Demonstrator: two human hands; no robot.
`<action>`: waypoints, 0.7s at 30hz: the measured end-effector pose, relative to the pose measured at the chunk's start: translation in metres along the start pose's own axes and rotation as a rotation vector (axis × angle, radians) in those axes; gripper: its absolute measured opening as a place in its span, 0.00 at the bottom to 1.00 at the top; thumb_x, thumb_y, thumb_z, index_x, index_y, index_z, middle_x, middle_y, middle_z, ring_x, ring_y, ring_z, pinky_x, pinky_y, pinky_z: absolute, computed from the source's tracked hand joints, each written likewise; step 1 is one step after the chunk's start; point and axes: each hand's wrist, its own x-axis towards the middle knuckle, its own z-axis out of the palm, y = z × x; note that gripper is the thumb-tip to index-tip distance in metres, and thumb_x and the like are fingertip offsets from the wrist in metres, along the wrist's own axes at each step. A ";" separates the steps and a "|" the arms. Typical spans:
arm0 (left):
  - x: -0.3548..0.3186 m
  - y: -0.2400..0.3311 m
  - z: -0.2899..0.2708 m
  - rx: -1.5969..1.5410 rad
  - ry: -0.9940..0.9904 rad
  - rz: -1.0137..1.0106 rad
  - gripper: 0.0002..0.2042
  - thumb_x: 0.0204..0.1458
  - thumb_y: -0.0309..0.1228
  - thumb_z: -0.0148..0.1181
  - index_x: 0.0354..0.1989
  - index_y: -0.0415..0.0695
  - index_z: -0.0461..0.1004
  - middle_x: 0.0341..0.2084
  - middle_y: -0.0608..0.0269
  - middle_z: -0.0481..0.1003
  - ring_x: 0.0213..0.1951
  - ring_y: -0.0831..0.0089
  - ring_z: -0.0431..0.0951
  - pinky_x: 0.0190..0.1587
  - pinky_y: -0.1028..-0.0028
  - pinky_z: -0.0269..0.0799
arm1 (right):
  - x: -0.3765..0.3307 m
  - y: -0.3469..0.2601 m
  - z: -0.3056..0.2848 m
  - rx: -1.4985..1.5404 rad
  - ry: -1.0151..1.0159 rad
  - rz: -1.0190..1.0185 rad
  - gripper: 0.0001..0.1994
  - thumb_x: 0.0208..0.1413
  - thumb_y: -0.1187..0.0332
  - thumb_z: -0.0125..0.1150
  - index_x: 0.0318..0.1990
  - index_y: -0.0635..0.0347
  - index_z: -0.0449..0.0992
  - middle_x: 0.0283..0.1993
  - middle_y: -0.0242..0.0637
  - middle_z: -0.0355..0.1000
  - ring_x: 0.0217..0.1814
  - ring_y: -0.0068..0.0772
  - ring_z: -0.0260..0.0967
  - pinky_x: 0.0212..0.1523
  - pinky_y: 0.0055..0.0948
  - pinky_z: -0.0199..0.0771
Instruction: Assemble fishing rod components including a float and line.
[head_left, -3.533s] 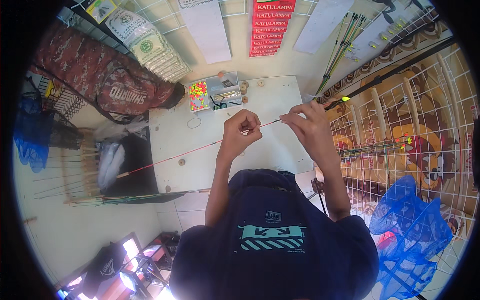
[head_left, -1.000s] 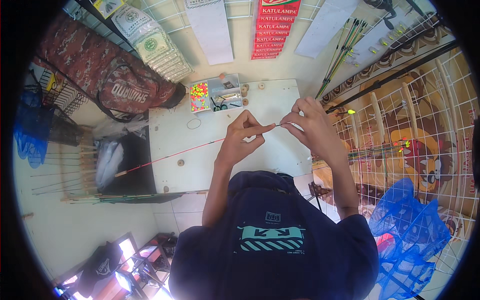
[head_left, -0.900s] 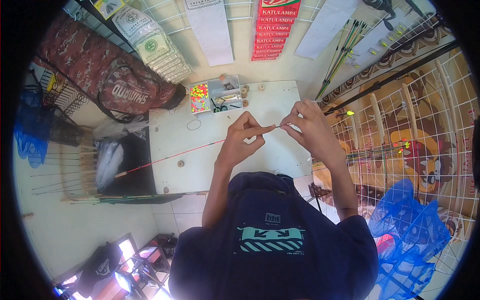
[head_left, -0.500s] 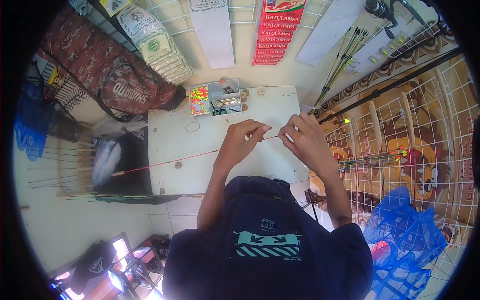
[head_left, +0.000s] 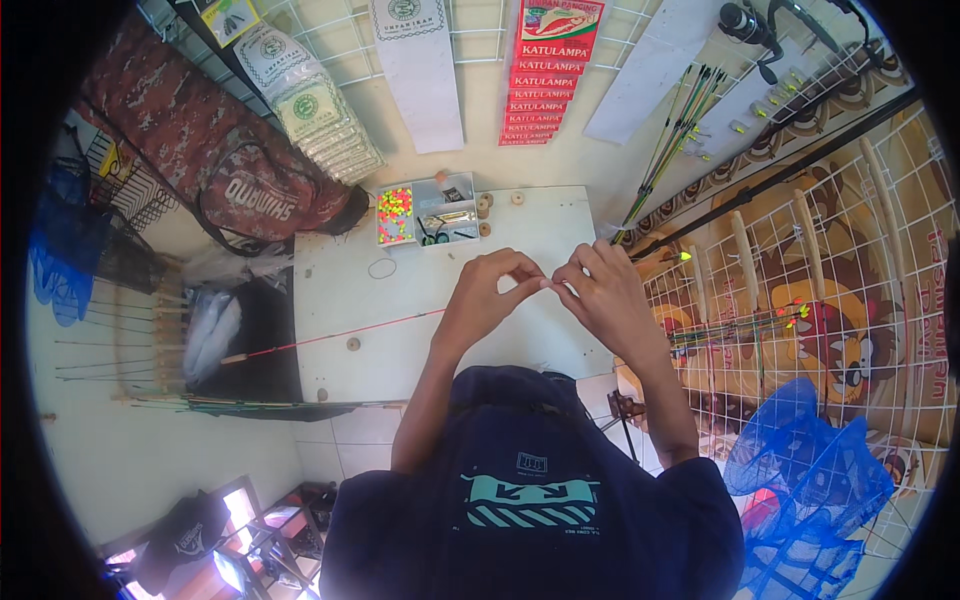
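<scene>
A thin red rod (head_left: 345, 330) with a pale wooden grip lies slanting across the white table, its far end running up behind my left hand. My left hand (head_left: 488, 295) and my right hand (head_left: 607, 300) meet fingertip to fingertip above the table. The right thumb and fingers pinch the rod's thin tip, which their grip mostly covers. Pressed against them, the left thumb and forefinger are closed in a pinch too; whatever they hold is too small to make out.
A divided white tray (head_left: 408, 242) with small bright pieces and scissors stands at the table's back, near cork-coloured discs (head_left: 517, 198). A thin loop (head_left: 382, 268) lies on the table (head_left: 340, 290). Rods and a wire grid (head_left: 740, 290) line the right; a camouflage bag (head_left: 250, 180) leans left.
My left fingertips have come down and right to meet the right ones; before, the two pinches were apart. The view has shifted slightly.
</scene>
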 end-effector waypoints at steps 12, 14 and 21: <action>0.015 -0.087 0.054 -0.031 0.026 -0.098 0.08 0.55 0.31 0.61 0.33 0.37 0.74 0.25 0.61 0.77 0.25 0.75 0.74 0.30 0.74 0.70 | -0.029 0.034 0.074 -0.019 -0.088 0.175 0.07 0.49 0.65 0.62 0.30 0.59 0.76 0.32 0.36 0.68 0.40 0.37 0.64 0.41 0.36 0.63; 0.014 -0.098 0.066 -0.106 0.029 -0.167 0.08 0.55 0.29 0.60 0.33 0.37 0.73 0.26 0.60 0.77 0.22 0.76 0.74 0.26 0.75 0.69 | -0.037 0.039 0.086 -0.014 -0.093 0.209 0.07 0.49 0.65 0.62 0.30 0.60 0.76 0.32 0.36 0.68 0.41 0.38 0.65 0.42 0.37 0.63; 0.020 -0.155 0.094 -0.060 0.044 -0.200 0.07 0.56 0.28 0.60 0.33 0.37 0.73 0.26 0.59 0.77 0.16 0.78 0.72 0.20 0.76 0.66 | -0.065 0.071 0.148 0.063 -0.144 0.335 0.04 0.47 0.69 0.64 0.30 0.58 0.77 0.33 0.36 0.69 0.43 0.40 0.65 0.45 0.40 0.64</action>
